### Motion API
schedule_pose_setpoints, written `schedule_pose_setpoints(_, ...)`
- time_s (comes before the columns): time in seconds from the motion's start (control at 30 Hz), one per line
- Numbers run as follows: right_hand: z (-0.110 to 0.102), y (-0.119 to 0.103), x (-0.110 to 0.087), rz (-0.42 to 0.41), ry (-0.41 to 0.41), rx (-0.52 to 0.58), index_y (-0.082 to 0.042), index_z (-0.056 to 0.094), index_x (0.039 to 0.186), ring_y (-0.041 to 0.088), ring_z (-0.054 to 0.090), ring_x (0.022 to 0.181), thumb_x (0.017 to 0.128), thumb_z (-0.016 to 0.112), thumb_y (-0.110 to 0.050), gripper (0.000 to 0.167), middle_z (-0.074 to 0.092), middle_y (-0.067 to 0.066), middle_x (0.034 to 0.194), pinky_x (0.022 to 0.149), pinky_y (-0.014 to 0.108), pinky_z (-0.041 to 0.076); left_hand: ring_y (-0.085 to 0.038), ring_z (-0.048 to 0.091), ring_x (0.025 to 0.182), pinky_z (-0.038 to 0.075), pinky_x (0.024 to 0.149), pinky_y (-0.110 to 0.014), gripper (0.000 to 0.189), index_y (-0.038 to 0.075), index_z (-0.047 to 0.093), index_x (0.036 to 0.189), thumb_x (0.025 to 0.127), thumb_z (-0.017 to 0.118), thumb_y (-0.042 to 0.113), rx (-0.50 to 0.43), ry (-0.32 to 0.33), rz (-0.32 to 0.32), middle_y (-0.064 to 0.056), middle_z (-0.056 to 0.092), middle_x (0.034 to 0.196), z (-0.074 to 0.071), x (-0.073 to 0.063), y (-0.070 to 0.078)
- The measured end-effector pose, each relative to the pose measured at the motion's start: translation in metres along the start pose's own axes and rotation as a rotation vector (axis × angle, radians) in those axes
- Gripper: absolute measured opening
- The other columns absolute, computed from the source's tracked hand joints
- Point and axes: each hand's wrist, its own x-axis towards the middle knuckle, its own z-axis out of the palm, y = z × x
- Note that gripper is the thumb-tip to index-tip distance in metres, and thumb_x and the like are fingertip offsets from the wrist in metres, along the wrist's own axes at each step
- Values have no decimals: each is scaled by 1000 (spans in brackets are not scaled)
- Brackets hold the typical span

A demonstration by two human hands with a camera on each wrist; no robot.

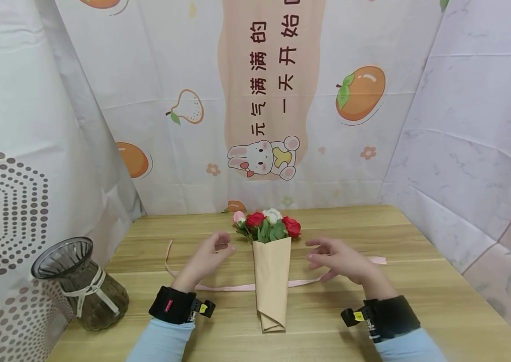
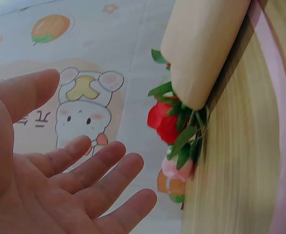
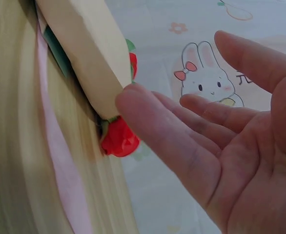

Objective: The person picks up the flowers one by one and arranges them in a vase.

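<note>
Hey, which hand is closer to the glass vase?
Left. The left hand is between the glass vase and the wrapped bouquet; the right hand is on the bouquet's far side.

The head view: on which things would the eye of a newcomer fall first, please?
Probably first on the bouquet of red, white and pink flowers in brown paper, lying across a pink ribbon at the middle of the wooden table. The person's left grip and right grip, both empty, flank it. Next might come the dark glass vase at the table's left edge and the cartoon rabbit on the cloth behind.
</note>
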Motion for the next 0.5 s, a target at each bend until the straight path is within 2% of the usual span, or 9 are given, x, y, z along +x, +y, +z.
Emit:
schedule_pose_setpoints(0.1,5,1,3,8,-35,28,6,44,146,48,63,109,100,68,-23,60,63,24,123,74,60,57,-38,54,128,44,104,-51,48,-2,52,140,101,67,22,3,-31,5,-17,57,135,9,4,-2)
schedule_pose_setpoints(0.27,17,-2,7,39,-64,51,11,44,143,47,66,106,100,69,-22,60,64,28,120,73,59,57,-41,54,127,44,104,-53,49,-3,52,137,100,67,25,35,-90,27,-21,57,135,24,9,-6)
schedule_pose_setpoints(0.5,30,-1,12,78,-62,36,14,45,142,43,70,98,99,70,-25,64,65,28,115,68,54,59,-43,52,129,42,106,-54,51,-7,49,140,102,64,23,74,-146,42,-27,54,139,34,9,-7)
